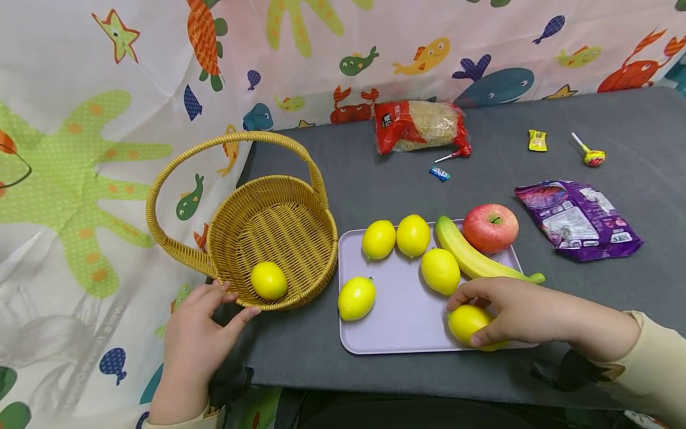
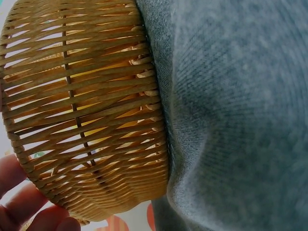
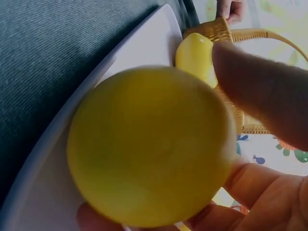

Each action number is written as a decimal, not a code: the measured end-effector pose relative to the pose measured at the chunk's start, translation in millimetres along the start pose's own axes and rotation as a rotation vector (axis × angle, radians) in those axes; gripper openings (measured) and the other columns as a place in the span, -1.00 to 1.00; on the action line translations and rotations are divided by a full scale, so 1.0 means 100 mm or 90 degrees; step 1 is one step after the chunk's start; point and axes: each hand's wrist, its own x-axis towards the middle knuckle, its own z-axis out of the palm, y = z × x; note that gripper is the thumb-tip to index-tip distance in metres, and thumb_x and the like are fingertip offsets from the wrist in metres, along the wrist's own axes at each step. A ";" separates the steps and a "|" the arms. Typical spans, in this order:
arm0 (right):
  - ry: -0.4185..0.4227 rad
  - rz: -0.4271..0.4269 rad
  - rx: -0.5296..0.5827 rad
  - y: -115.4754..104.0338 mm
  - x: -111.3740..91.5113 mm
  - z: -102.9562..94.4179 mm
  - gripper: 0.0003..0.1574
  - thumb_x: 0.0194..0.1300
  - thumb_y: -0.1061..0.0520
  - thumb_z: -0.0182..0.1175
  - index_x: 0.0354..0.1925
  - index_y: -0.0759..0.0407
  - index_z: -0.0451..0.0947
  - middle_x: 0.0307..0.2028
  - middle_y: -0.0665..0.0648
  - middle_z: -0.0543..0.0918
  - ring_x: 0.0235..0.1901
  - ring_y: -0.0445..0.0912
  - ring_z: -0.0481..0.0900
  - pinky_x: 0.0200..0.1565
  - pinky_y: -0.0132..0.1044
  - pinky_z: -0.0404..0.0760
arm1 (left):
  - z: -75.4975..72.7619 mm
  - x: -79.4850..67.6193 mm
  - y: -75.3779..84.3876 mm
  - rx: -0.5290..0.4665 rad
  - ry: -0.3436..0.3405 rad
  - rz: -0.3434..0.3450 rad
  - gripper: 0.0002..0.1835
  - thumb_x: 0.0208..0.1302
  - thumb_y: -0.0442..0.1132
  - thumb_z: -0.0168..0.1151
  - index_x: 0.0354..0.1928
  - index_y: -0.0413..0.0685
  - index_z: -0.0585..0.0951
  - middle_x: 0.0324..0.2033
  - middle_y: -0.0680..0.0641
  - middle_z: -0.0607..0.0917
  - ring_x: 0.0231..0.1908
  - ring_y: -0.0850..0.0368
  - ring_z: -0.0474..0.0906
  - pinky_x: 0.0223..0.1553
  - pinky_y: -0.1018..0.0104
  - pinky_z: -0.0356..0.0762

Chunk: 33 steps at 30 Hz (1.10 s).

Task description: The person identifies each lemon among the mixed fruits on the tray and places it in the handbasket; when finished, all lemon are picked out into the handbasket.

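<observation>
Grey tabletop (image 1: 300,363), lemon (image 1: 464,323) in right hand (image 1: 517,310), purple packet (image 1: 581,223), lettering (image 1: 621,237) unclear

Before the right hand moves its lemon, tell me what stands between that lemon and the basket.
Low down, the leftmost lemon on the tray, then the rim of the basket; above those, nothing visible stands in the way.

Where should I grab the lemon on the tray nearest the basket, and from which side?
Likely best across its plump middle, coming from above: the lemon lies on its side on the tray, with bare surface to its right for a finger.
</observation>
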 end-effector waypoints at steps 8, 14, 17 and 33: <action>-0.020 -0.029 -0.001 -0.13 0.04 -0.08 -0.44 0.06 -0.08 0.56 0.04 -0.21 0.61 -0.13 -0.06 0.60 -0.13 -0.04 0.48 -0.18 -0.29 0.51 | -0.01 -0.01 0.01 0.003 0.002 0.001 -0.51 -0.16 0.00 0.70 -0.25 -0.17 0.76 -0.07 -0.16 0.75 0.04 -0.19 0.63 -0.14 -0.11 0.62; -0.044 -0.069 0.000 -0.56 0.21 -0.20 -0.46 0.10 -0.07 0.54 0.06 -0.21 0.61 -0.08 -0.05 0.61 -0.05 0.00 0.49 -0.08 -0.14 0.56 | -0.03 -0.03 0.01 0.001 0.009 -0.007 -0.51 -0.18 0.00 0.71 -0.25 -0.16 0.76 -0.09 -0.14 0.75 0.04 -0.18 0.63 -0.11 -0.11 0.62; -0.065 -0.097 0.019 -0.76 0.40 -0.21 -0.48 0.14 -0.03 0.52 0.07 -0.18 0.61 -0.05 -0.04 0.62 0.00 0.02 0.50 -0.04 -0.09 0.57 | -0.03 -0.03 0.00 0.002 0.011 -0.006 -0.50 -0.18 0.00 0.71 -0.25 -0.16 0.76 -0.09 -0.14 0.76 0.03 -0.17 0.64 -0.13 -0.10 0.62; -0.089 -0.154 0.221 -1.68 1.61 -0.09 -0.52 0.27 0.11 0.43 0.14 0.01 0.58 0.05 0.08 0.64 -0.13 0.02 0.59 -0.21 -0.20 0.67 | 0.01 -0.02 -0.03 -0.005 0.015 0.014 -0.51 -0.15 0.04 0.69 -0.25 -0.13 0.76 -0.10 -0.13 0.76 -0.01 -0.16 0.65 -0.11 -0.08 0.62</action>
